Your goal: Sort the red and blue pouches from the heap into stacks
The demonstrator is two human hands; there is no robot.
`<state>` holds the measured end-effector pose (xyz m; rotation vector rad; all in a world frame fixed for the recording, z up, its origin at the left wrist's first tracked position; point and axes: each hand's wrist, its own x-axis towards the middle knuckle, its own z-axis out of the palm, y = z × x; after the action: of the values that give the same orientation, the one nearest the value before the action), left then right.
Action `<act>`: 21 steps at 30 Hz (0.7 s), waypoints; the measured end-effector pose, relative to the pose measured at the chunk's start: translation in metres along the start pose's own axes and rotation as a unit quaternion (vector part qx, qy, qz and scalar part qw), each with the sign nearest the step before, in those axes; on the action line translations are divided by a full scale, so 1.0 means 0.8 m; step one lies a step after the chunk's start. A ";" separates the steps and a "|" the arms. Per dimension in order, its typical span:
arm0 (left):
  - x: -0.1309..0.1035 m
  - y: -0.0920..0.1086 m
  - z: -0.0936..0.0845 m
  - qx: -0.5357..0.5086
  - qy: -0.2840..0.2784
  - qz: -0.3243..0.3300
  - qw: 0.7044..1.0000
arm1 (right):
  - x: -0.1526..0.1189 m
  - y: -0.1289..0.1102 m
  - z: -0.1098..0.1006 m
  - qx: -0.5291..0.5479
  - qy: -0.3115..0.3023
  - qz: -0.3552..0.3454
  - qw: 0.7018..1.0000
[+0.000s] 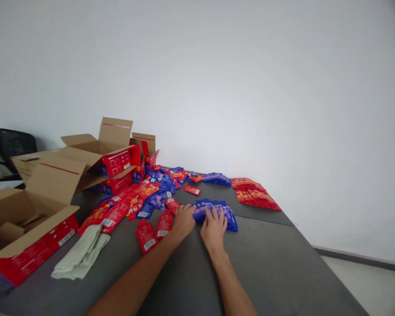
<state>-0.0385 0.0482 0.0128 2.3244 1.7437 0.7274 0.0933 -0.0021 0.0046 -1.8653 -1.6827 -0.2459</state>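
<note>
A row of overlapping blue pouches (230,218) lies on the grey table (266,263). On its front edge rests my right hand (214,228), fingers spread over the pouches. At the row's left end is my left hand (184,220), its fingertips touching the end pouch; whether it grips anything is hidden. Two red pouches (146,236) lie just left of my left wrist, and another red pouch (172,205) is beyond that hand.
Open cardboard boxes (45,245) stand at the left, with a folded pale cloth (81,254) beside them. Mixed red and blue pouches (156,199) are heaped mid-table. Rows of red pouches (255,193) and blue pouches (217,178) lie near the wall.
</note>
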 end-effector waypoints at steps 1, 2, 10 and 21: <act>-0.003 -0.010 -0.003 0.004 0.003 -0.009 1.000 | -0.002 -0.011 0.002 0.006 -0.001 -0.017 1.000; -0.007 -0.020 -0.006 0.007 0.005 -0.017 1.000 | -0.004 -0.023 0.005 0.014 -0.005 -0.032 0.999; -0.024 -0.100 -0.017 0.050 0.026 -0.025 0.998 | -0.007 -0.107 0.049 0.095 -0.082 -0.092 0.988; 0.014 -0.199 -0.042 0.143 0.012 -0.078 0.987 | -0.022 -0.149 0.090 0.119 -0.154 -0.110 0.975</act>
<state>-0.1887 0.1035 -0.0176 2.3200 2.1357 0.5093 -0.0416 0.0233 -0.0254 -1.6016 -2.0299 0.1610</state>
